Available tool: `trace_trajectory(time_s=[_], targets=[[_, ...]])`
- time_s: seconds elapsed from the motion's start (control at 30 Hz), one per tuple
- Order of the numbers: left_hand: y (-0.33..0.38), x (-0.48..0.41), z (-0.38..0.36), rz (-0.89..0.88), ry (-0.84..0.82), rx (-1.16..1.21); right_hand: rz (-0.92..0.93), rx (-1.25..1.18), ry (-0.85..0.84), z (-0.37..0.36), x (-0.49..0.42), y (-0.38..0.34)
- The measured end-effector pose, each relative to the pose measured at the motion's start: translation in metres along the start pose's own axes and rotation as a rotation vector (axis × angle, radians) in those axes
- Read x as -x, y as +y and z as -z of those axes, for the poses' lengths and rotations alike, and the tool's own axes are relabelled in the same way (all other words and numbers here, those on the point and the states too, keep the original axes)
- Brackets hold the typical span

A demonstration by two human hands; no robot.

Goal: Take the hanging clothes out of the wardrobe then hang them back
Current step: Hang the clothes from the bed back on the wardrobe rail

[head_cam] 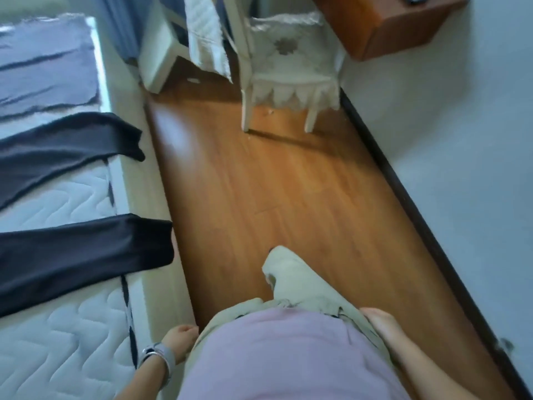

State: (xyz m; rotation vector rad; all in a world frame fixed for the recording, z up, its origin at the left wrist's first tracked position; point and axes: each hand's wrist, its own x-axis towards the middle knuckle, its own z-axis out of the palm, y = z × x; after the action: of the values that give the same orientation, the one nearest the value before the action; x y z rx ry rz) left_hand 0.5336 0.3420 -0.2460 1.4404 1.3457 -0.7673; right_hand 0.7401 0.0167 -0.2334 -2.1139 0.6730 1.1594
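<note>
black clothes [83, 255] | white quilted mattress [72, 342] | orange-brown floor [288, 197] | seemingly cream chair [291, 73]

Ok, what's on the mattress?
A near black garment, a far black garment and a grey cloth lie across the mattress, black ends overhanging. Anything beneath is hidden.

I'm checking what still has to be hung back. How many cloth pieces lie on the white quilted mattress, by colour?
Slate-blue wrinkled cloth piece: 1
Charcoal-grey long cloth piece: 1
Black long cloth piece: 1
Total: 3
</note>
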Motion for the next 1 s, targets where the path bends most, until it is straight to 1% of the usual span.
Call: trace_trajectory(time_s=[0.07,0.13,0.2,0.23,0.3,0.37,0.43,0.5,0.57,0.6,0.67,0.7,0.83,0.93,1.0], targets=[[0.043,0.0,0.012,-0.04,0.047,0.149,-0.015,0.12,-0.044,0.02,-0.022,-0.044],[0.084,0.0,0.028,-0.113,0.105,0.301,-0.027,0.21,-0.045,0.031,-0.042,-0.102],[0.112,0.001,0.047,-0.154,0.214,0.449,0.037,0.283,-0.019,0.026,-0.053,-0.167],[0.119,-0.004,0.057,-0.156,0.262,0.506,0.083,0.311,-0.033,0.017,-0.059,-0.204],[0.121,-0.018,0.075,-0.096,0.293,0.505,0.183,0.348,-0.089,-0.011,-0.066,-0.274],[0.117,-0.034,0.09,0.018,0.284,0.508,0.277,0.385,-0.134,-0.051,-0.069,-0.339],[0.114,-0.053,0.106,0.111,0.272,0.597,0.387,0.439,-0.173,-0.093,-0.069,-0.396],[0.12,-0.066,0.133,0.18,0.249,0.679,0.466,0.441,-0.19,-0.132,-0.064,-0.444],[0.129,-0.075,0.165,0.225,0.195,0.72,0.494,0.486,-0.229,-0.166,-0.054,-0.483],[0.135,-0.078,0.181,0.228,0.199,0.729,0.497,0.543,-0.269,-0.18,-0.05,-0.497],[0.149,-0.091,0.217,0.212,0.256,0.799,0.505,0.691,-0.353,-0.207,-0.047,-0.526],[0.154,-0.099,0.234,0.215,0.289,0.878,0.507,0.761,-0.376,-0.217,-0.045,-0.54],[0.185,-0.121,0.298,0.201,0.375,0.997,0.507,0.853,-0.33,-0.242,-0.051,-0.595],[0.208,-0.136,0.329,0.171,0.39,1.068,0.465,0.961,-0.288,-0.258,-0.064,-0.64],[0.217,-0.151,0.336,0.213,0.367,1.069,0.434,1.071,-0.273,-0.27,-0.077,-0.673]])
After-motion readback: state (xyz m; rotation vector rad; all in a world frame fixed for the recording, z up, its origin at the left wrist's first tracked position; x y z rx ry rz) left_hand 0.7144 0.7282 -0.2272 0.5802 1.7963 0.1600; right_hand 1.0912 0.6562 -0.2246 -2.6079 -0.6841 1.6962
